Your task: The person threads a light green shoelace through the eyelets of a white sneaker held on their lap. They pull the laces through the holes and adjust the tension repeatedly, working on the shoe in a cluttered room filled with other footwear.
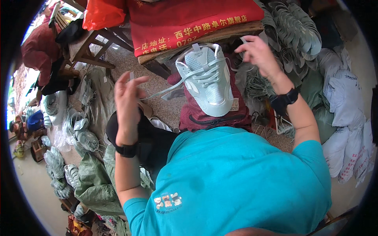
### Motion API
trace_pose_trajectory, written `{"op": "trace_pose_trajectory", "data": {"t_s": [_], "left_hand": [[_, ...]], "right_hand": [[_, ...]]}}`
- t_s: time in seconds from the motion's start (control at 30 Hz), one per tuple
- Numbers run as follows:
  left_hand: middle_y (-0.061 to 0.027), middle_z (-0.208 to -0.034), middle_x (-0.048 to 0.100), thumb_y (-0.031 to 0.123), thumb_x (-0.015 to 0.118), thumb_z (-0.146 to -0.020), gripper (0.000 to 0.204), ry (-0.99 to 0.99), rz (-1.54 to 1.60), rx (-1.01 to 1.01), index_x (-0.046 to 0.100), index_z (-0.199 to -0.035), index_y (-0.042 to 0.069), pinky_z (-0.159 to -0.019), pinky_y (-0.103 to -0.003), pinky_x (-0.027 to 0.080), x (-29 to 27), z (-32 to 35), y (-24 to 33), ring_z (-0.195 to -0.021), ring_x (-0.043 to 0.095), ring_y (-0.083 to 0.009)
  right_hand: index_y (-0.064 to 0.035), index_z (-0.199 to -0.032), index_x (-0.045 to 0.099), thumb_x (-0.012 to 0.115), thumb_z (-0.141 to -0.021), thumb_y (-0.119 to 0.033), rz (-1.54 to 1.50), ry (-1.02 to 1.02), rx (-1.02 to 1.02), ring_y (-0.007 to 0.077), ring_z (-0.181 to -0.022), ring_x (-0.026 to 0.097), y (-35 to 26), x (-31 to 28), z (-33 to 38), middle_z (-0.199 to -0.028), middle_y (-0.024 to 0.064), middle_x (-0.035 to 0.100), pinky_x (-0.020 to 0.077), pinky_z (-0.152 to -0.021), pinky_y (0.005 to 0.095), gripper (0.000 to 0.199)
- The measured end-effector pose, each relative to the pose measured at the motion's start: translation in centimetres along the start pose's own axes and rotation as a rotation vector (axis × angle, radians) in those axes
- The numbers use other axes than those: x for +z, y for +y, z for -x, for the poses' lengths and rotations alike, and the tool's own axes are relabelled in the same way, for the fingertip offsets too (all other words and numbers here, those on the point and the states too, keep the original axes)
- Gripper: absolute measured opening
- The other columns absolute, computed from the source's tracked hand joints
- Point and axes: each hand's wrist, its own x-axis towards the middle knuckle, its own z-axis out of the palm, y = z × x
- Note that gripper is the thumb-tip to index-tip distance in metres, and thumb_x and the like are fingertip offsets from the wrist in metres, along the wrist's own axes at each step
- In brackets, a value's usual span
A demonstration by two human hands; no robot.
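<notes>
A pale grey-green shoe upper with white panels rests toe toward me on a dark red cloth over my lap. Its laces are threaded through the eyelets. One loose shoelace stretches left from the shoe to the edge of my left hand; whether it touches is unclear. That hand is raised, fingers apart and slightly blurred. On the other side my right hand is lifted beside the shoe's heel end, its fingers spread and bent. Another lace end curls between it and the shoe. Pale strips wrap a fingertip on each hand.
Ahead stands a wooden bench draped with a red printed cloth. Bundled shoe parts pile up at the right, beside stacked white sacks. Green sacking lies left. Another person sits at the far left near a wooden stool.
</notes>
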Motion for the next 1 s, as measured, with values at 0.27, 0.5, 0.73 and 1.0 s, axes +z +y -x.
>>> {"op": "trace_pose_trajectory", "data": {"t_s": [0.27,0.5,0.73,1.0], "left_hand": [[-0.0112,-0.101,0.069,0.02,0.054,-0.101,0.022,-0.193,0.174,-0.174,0.058,-0.108,0.0,-0.066,-0.022,0.046,8.1,-0.1,-2.1,-0.067,0.057,-0.0091],[-0.0069,-0.084,0.068,0.02,0.057,-0.098,0.018,-0.314,0.054,-0.25,0.058,-0.096,0.002,-0.059,-0.021,0.044,9.2,0.9,-2.0,-0.063,0.054,-0.0073],[-0.0033,-0.076,0.064,0.019,0.058,-0.095,0.016,-0.303,-0.132,-0.236,0.059,-0.089,0.005,-0.056,-0.021,0.041,9.2,-0.1,-2.4,-0.064,0.053,-0.0066],[-0.0118,-0.077,0.062,0.01,0.061,-0.085,0.011,-0.282,-1.0,0.372,0.058,-0.089,0.001,-0.067,-0.04,0.051,10.6,-0.5,0.0,-0.071,0.062,-0.0344]], "right_hand": [[-0.0075,-0.095,0.061,0.062,-0.094,-0.016,-0.021,-0.312,0.068,0.0025,-0.074,0.05,0.0,4.5,2.3,-0.082,-0.0048,0.059,0.0401,-0.066,0.0176,0.009],[-0.0075,-0.087,0.061,0.064,-0.09,-0.016,0.11,-0.429,0.152,0.0016,-0.075,0.047,-0.6,3.8,0.1,-0.078,-0.0078,0.055,0.0386,-0.063,0.0209,0.01],[-0.0046,-0.081,0.055,0.062,-0.075,-0.006,1.209,-0.286,-0.872,0.0317,-0.076,0.06,-3.9,6.1,1.0,-0.076,0.0122,0.06,0.0488,-0.068,0.0429,0.009],[-0.0046,-0.085,0.058,0.068,-0.075,-0.009,1.44,-0.445,-0.878,0.0277,-0.086,0.06,-5.4,6.2,0.6,-0.088,0.0103,0.061,0.0496,-0.074,0.0398,0.015]]}}
